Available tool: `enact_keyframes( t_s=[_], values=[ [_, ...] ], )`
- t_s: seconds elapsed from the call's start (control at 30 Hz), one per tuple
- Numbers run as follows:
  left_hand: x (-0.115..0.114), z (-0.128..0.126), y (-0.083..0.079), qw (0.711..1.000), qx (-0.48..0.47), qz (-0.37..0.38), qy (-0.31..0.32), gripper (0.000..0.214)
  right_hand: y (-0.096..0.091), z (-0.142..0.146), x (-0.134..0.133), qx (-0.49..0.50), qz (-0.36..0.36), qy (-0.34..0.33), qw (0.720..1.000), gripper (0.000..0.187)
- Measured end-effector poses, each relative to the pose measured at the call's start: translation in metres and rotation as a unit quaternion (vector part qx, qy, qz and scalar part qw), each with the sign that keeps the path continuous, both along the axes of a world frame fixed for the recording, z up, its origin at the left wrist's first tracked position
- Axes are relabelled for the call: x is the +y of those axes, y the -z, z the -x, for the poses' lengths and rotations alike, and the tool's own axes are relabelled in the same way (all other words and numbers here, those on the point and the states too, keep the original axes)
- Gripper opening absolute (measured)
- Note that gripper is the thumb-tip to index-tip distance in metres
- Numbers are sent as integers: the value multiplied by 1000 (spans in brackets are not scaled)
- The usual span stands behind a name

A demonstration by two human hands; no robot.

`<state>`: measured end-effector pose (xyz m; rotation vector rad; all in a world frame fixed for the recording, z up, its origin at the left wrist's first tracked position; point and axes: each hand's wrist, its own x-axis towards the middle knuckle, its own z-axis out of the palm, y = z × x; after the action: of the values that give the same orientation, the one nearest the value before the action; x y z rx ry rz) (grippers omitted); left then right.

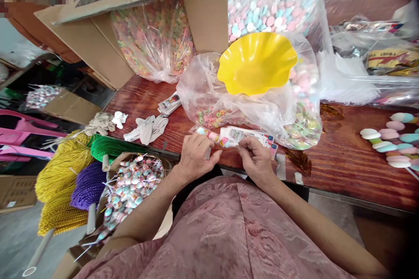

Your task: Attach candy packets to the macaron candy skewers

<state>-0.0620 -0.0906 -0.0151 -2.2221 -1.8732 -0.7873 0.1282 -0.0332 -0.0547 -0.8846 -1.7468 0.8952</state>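
My left hand (pixel 198 157) is at the table's front edge, its fingers closed on the near side of a candy stick (pixel 212 135) in clear wrapping, with pastel pink, white and blue pieces. Just to the right, my right hand (pixel 255 159) has its thumb and fingertips pinched together; whatever is between them is too small to make out. Printed white cards (pixel 242 134) lie behind and between the hands. Beyond them, a yellow wavy-rimmed bowl (pixel 257 63) rests on clear plastic bags of candy (pixel 212 115). Brown shiny wrapping strips (pixel 299 162) lie beside my right wrist.
Candy sticks (pixel 393 137) lie on the table (pixel 340 165) at right. Gloves (pixel 147 130) and a stack of labels (pixel 169 103) are at left. A cardboard box (pixel 209 8) holds bagged candy rings. Below left stand a carton of wrapped candy sticks (pixel 131 192) and twist-tie bundles (pixel 62 178).
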Motion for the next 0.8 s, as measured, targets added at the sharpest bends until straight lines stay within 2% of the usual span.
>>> enact_keyframes(
  t_s=[0.07, 0.17, 0.33, 0.47, 0.6, 0.8],
  values=[
    [0, -1, 4, 998, -39, 50, 13, 19, 1, 2, -1, -6, -12, -1, 1000, 8],
    [2, -5, 10, 992, -79, 94, -1, 17, 0, 6, -4, -25, -37, -13, 999, 10],
    [3, -6, 13, 984, -75, 158, -24, 19, 1, 11, -6, -50, -71, -25, 996, 13],
    [3, -2, 12, 976, -58, 205, -34, 21, 5, 14, -6, -73, -59, -39, 995, 13],
    [3, 1, 16, 973, -55, 222, -41, 21, 7, 16, -7, -86, -43, -65, 993, 13],
    [3, -3, 16, 965, -182, 189, -5, 22, 5, 22, -8, -59, -9, -77, 995, 12]
  ],
)
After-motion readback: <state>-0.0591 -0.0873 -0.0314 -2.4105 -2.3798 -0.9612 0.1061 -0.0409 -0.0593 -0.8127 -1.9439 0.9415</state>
